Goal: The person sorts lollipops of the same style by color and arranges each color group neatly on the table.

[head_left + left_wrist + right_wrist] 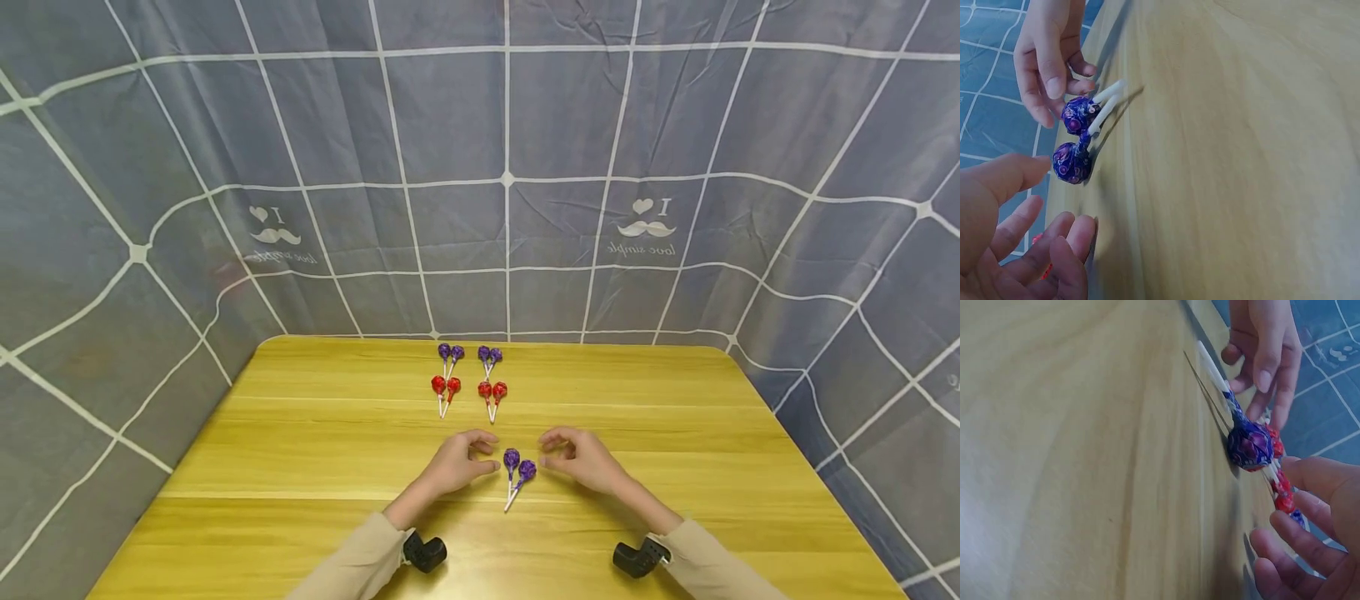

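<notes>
Two purple-wrapped lollipops lie on the wooden table between my hands, one (512,458) upright in line and the other (527,472) slanted, their white sticks crossing toward me. My left hand (459,462) hovers on their left side, fingers loosely bent, thumb and fingers apart. On the opposite side is my right hand (585,461), also relaxed and holding nothing. Both wrist views show gaps between the fingertips and the wrapped candy (1072,164). In the right wrist view one purple lollipop (1250,445) hides most of the other.
Farther back on the table (637,392) lie two pairs of red lollipops (438,384) (499,390), and behind them two pairs of purple lollipops (457,353) (484,354). A grey curtain (450,225) with white grid lines hangs past the table's far edge and around its sides.
</notes>
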### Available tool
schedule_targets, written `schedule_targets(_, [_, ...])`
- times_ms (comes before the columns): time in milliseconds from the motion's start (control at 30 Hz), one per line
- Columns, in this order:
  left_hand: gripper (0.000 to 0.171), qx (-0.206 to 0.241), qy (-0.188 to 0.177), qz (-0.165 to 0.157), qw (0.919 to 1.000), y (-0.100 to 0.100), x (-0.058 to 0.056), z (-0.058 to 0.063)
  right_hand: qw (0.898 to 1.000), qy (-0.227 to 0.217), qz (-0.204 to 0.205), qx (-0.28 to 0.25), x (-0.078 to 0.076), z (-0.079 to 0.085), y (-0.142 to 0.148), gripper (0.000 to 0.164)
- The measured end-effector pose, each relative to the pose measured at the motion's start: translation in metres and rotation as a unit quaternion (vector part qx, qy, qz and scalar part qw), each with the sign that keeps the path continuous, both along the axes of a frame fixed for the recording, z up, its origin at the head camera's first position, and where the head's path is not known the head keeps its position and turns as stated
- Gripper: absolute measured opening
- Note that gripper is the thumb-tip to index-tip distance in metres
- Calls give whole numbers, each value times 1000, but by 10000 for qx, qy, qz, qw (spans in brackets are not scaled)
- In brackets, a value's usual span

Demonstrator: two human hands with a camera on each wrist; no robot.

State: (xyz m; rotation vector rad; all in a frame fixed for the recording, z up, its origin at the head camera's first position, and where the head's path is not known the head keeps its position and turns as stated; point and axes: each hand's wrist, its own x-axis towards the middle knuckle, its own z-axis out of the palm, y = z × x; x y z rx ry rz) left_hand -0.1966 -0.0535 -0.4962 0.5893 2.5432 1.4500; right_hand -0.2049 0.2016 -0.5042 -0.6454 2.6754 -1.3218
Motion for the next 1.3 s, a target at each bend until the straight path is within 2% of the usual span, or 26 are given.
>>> schedule_targets(267, [41, -64, -80, -275, 9996, 13, -4, 5, 9995, -313, -10, -48, 7, -1, -3, 39])
schedule_targets(567, [38, -137, 2, -443, 9989, 20, -10, -4, 9985, -497, 175, -135, 10, 2, -10, 38])
schedule_targets(933, [27, -337, 293, -353, 9984, 24, -13, -8, 9992, -390, 72, 79, 9, 1, -21, 32])
schedule_targets(1300, [26, -473, 388, 102, 9981, 11, -11, -6, 9994, -315, 72, 117, 8, -1, -24, 31])
